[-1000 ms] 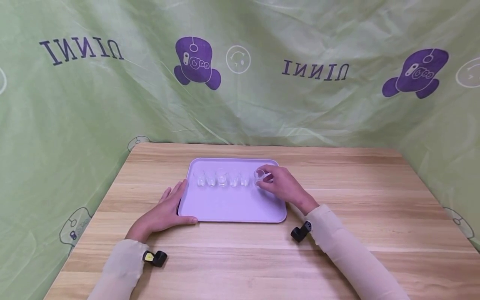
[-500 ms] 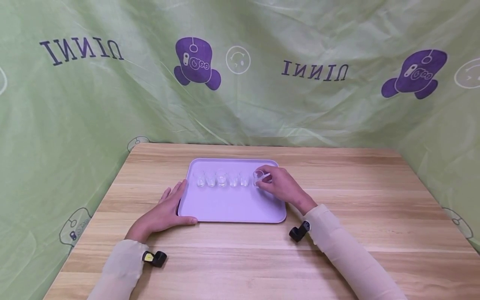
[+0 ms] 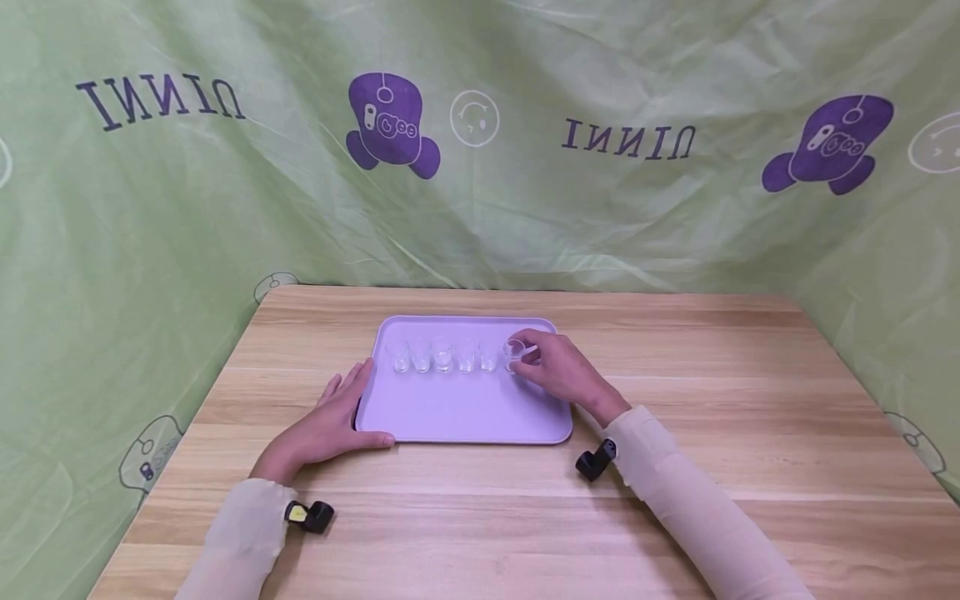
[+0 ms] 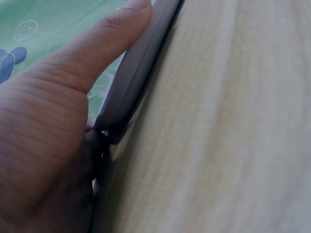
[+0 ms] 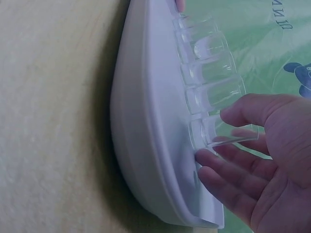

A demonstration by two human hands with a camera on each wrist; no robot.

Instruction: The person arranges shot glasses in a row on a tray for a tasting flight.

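A lilac tray (image 3: 465, 412) lies on the table, and my left hand (image 3: 326, 427) rests against its near left corner. The fingers stretch along the left side, while the straight thumb (image 4: 97, 46) touches the front rim. Several small clear shot glasses (image 3: 444, 358) stand upright in a row across the tray. At the right end of that row, my right hand (image 3: 562, 367) holds another clear shot glass (image 5: 199, 133) between thumb and fingers. It is upright, with its base at the tray surface; whether it touches its neighbour I cannot tell.
The wooden table (image 3: 480, 517) extends around the tray on all sides. A green printed curtain (image 3: 510, 225) hangs behind the table and along both sides. Each sleeve carries a small black wrist camera (image 3: 596, 460).
My right hand has shifted slightly left with the shot glass, bringing it closer to the row. The left hand and the tray stay where they were.
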